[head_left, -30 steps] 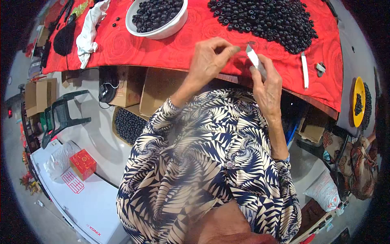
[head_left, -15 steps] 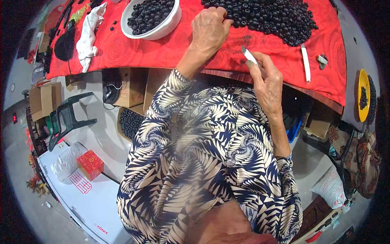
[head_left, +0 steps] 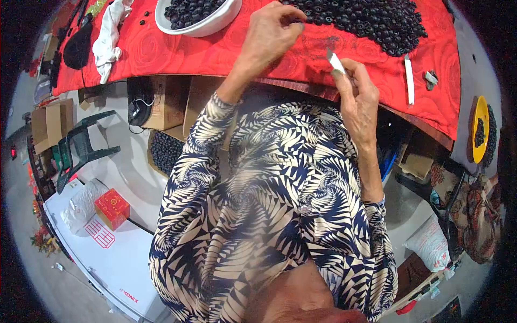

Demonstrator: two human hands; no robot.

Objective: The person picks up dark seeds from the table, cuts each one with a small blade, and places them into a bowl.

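My left hand (head_left: 272, 35) hovers over the red cloth at the near edge of a spread pile of small black round pieces with holes (head_left: 371, 27). Its thumb and index finger are pinched together, and whatever may be between them is too small to make out. In my right hand (head_left: 360, 102) is a small knife with a white handle (head_left: 336, 63), its short dark blade pointing up and away from me. A white bowl (head_left: 202, 25) with more of the black pieces stands to the left of my left hand.
On the red cloth (head_left: 156, 48) lie a crumpled white cloth (head_left: 107, 46), a second white-handled tool (head_left: 410, 81) and a small grey object (head_left: 431, 79). A yellow dish (head_left: 481, 129) is beyond the right edge. Below are cardboard boxes (head_left: 164, 110) and a dark chair (head_left: 83, 145).
My left hand has drawn slightly left, away from the pile, still pinched. My right hand keeps hold of the knife. The whole view has shifted a little.
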